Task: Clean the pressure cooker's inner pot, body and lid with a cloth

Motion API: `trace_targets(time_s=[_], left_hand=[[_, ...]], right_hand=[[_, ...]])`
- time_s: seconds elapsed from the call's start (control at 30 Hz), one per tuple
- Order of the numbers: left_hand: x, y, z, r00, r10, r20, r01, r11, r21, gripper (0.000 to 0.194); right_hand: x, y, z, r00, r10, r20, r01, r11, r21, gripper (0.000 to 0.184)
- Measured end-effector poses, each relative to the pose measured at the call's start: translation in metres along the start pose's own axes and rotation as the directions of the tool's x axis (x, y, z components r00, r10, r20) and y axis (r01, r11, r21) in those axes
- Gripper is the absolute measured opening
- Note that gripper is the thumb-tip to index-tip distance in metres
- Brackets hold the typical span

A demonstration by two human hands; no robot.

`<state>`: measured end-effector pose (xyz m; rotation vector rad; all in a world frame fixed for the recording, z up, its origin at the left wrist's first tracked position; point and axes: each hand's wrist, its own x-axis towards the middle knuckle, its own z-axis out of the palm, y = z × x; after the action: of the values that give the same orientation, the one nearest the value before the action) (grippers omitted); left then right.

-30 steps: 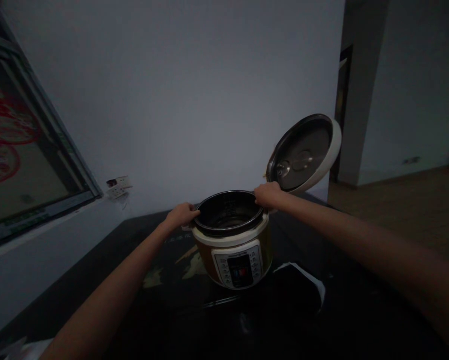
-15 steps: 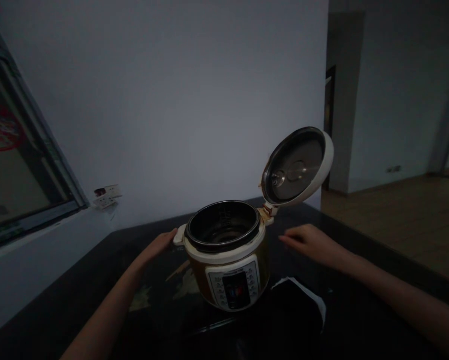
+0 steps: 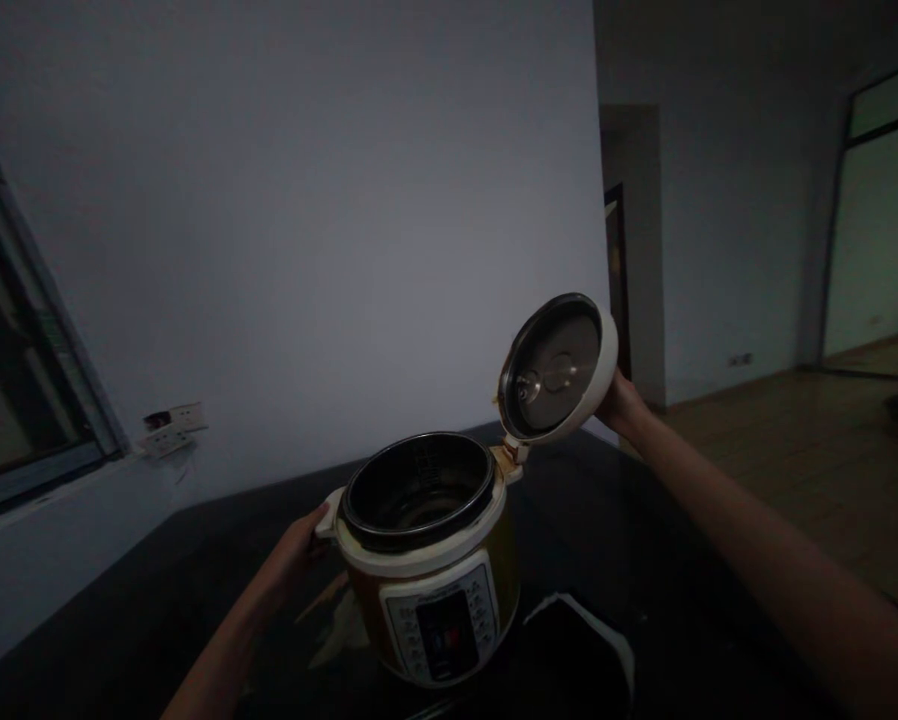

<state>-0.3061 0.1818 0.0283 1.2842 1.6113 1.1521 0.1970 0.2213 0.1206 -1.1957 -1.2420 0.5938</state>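
A cream and gold rice cooker [image 3: 434, 600] stands on a dark table [image 3: 644, 560], its control panel facing me. A dark inner pot [image 3: 417, 490] sits inside it. The hinged lid [image 3: 558, 365] stands up at the back right, its metal underside showing. My left hand [image 3: 299, 545] rests against the cooker's left side, by the small white side handle; its fingers are mostly hidden. My right hand [image 3: 620, 405] reaches behind the raised lid and touches its outer shell, fingers hidden by the lid.
A flat dark object with a white edge [image 3: 584, 650] lies on the table at the cooker's front right. Wall sockets [image 3: 171, 428] sit low on the white wall at left, beside a window. A doorway [image 3: 615, 290] and wooden floor are at right.
Both hands have left the inner pot's rim. The left dropped to the cooker's side; the right swung out, then up behind the raised lid. The camera turned right.
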Motion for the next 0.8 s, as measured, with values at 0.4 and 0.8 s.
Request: trace_targets(time_s=[0.4,0.8], left_hand=[[-0.011,-0.009,0.004,0.997,0.005,-0.076,-0.018,0.985,-0.172,0.049],[-0.019,-0.010,0.028,0.958,0.054,-0.282,-0.140,0.946,-0.293,0.042]], right_hand=[[0.011,-0.010,0.027,0.998,-0.059,0.037,0.059,0.998,0.006,0.056],[0.015,-0.039,0.042,0.929,-0.240,0.282,0.337,0.864,-0.374,0.059]])
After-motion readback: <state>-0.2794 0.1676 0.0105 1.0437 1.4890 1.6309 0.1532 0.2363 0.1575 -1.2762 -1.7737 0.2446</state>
